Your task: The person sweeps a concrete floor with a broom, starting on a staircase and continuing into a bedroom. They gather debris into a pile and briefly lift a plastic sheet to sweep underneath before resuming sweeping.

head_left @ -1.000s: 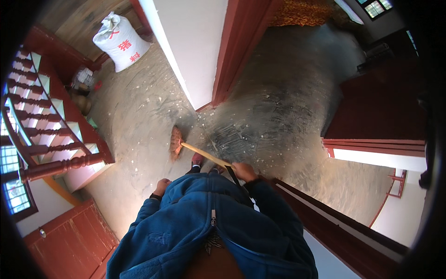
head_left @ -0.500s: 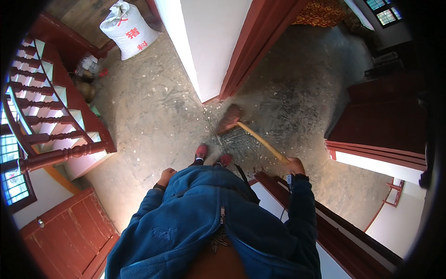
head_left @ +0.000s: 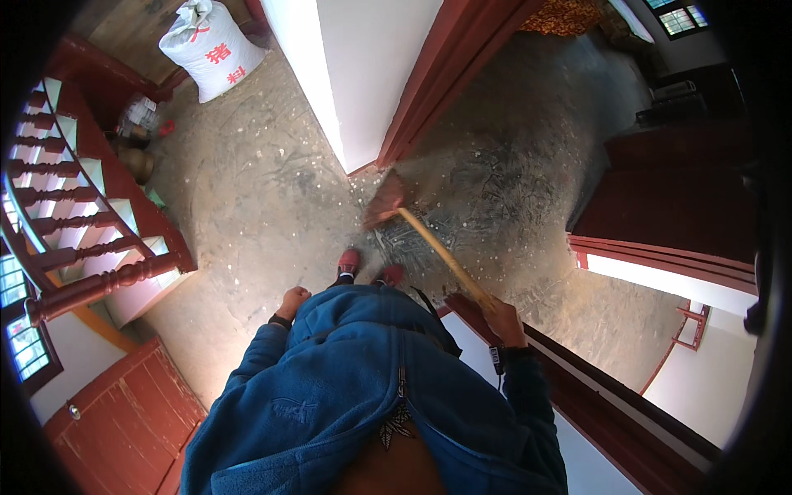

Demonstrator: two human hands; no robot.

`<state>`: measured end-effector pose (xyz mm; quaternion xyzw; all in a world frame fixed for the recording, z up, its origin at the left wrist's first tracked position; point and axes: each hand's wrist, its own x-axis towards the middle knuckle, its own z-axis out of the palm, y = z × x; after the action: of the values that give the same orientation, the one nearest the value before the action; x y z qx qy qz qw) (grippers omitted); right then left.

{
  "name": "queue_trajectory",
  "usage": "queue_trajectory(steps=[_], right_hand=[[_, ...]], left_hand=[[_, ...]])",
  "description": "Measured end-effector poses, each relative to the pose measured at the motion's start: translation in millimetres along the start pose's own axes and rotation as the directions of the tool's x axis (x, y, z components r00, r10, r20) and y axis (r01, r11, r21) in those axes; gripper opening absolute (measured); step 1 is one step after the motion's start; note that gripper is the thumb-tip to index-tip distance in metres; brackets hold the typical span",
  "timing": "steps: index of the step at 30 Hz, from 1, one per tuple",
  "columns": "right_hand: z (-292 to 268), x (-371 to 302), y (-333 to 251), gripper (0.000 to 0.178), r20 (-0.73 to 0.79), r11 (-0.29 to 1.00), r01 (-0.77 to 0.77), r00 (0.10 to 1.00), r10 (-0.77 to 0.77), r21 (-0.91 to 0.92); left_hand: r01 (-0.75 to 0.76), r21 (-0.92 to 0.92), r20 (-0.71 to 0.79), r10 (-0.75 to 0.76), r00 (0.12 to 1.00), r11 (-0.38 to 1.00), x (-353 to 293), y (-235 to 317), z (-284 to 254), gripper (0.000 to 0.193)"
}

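A broom with a pale wooden handle (head_left: 445, 257) slants down from my right hand (head_left: 504, 322), whose fingers are wrapped round its upper end. Its reddish-brown broom head (head_left: 384, 201), slightly blurred, is at the floor beside the wall corner, just ahead of my red shoes (head_left: 350, 262). My left hand (head_left: 292, 302) hangs at my left side by the blue jacket (head_left: 330, 363), its fingers curled in, with nothing visible in it. A dark band circles the left wrist.
A white wall corner (head_left: 355, 99) with a dark red door frame (head_left: 429, 74) stands ahead. A white sack (head_left: 216, 54) leans at the far left. The staircase railing (head_left: 107, 280) runs along the left, above a red wooden door (head_left: 124, 412). Dark red furniture (head_left: 652, 206) stands right.
The broom head has swung left, closer to the wall corner and my feet. My right hand has come inward and slightly lower with the handle. My left hand has shifted slightly left.
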<state>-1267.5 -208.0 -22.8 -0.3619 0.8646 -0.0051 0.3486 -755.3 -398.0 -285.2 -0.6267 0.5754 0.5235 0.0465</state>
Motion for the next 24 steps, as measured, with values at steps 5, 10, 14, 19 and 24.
queue_trajectory(steps=[5,10,14,19,24], right_hand=[[33,14,-20,0.037,0.086,0.992,0.056,0.995,-0.046,-0.115],[44,19,19,0.038,0.122,0.985,0.106,0.989,-0.089,-0.139],[14,6,81,0.032,0.056,0.974,-0.103,0.992,0.116,-0.201],[-26,-12,121,0.026,-0.035,0.927,-0.239,0.970,0.239,-0.290],[-28,-28,88,0.027,-0.116,0.909,-0.241,0.970,0.214,-0.340]], left_hand=[[0.009,0.001,-0.001,-0.009,1.000,1.000,-7,3,-8,0.030],[-0.008,-0.003,0.009,0.008,1.000,1.000,-3,-13,-7,0.031],[0.007,0.014,0.032,-0.008,0.999,1.000,7,-17,-5,0.030],[-0.082,0.036,0.016,0.082,0.997,0.996,18,2,-10,0.029],[-0.100,0.123,0.058,0.093,0.994,0.987,24,16,-11,0.029]])
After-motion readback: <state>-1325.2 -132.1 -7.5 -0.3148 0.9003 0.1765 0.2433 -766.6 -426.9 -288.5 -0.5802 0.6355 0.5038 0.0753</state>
